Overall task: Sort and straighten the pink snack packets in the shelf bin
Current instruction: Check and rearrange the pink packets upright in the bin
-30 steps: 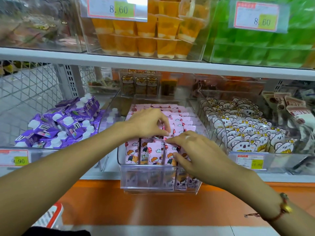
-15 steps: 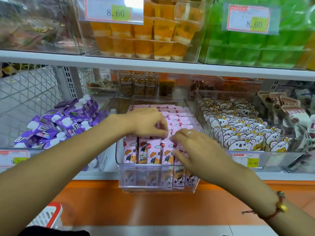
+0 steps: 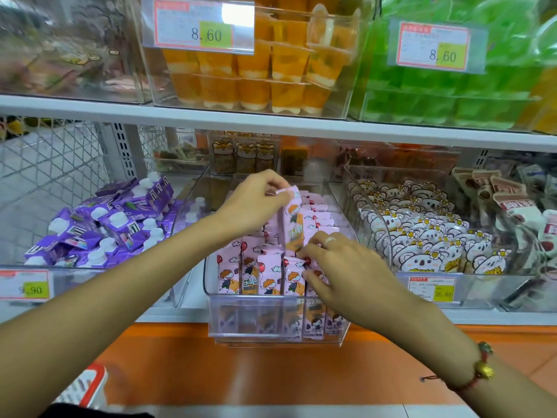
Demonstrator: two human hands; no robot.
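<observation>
While the clear shelf bin (image 3: 272, 316) juts past the orange shelf edge (image 3: 271, 372), its front wall fences in the upright pink snack packets (image 3: 265, 276), standing tightly side by side. Both hands work above them: the right hand (image 3: 346, 273) rests curled fingers on the front-row tops, its fingertips hidden among them, while the left hand (image 3: 256, 203) pinches the top of one lifted packet (image 3: 291, 227), raised clear of the rows. Purple pouches (image 3: 99, 227) flank the left, koala packets (image 3: 422, 233) the right. Farther bins blur behind.
</observation>
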